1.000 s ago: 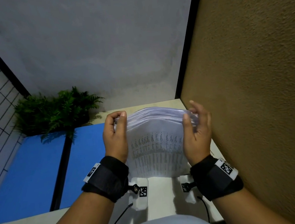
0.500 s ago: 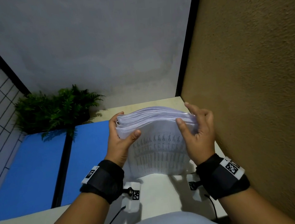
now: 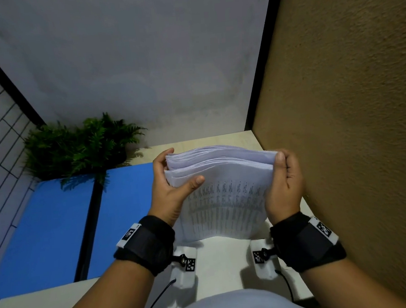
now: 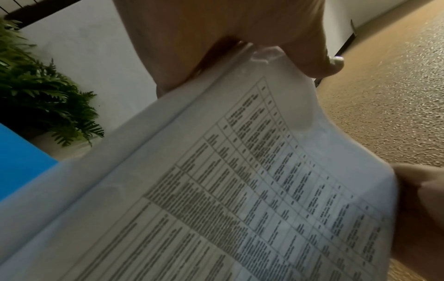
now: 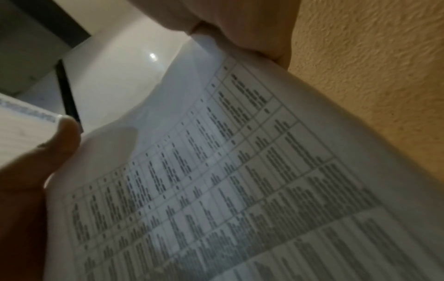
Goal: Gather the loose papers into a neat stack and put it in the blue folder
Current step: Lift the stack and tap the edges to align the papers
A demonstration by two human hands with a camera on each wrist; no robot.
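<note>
A thick stack of printed papers (image 3: 223, 174) stands on its lower edge on the cream table, its top edges still fanned unevenly. My left hand (image 3: 172, 183) grips the stack's left side, thumb across the front sheet. My right hand (image 3: 284, 178) grips the right side, thumb at the top corner. The printed table on the front sheet of the papers (image 4: 240, 190) fills the left wrist view, and the papers (image 5: 228, 180) fill the right wrist view too. The blue folder (image 3: 56, 228) lies open and flat to the left of the stack.
A green fern plant (image 3: 78, 145) sits at the back left, overhanging the folder. A brown textured wall (image 3: 353, 116) stands close on the right. The cream table (image 3: 221, 262) shows between my wrists. A grey wall closes the back.
My left thumb came round onto the front sheet. My right hand closed tighter on the right edge. The stack's top tilted a little and squared up somewhat.
</note>
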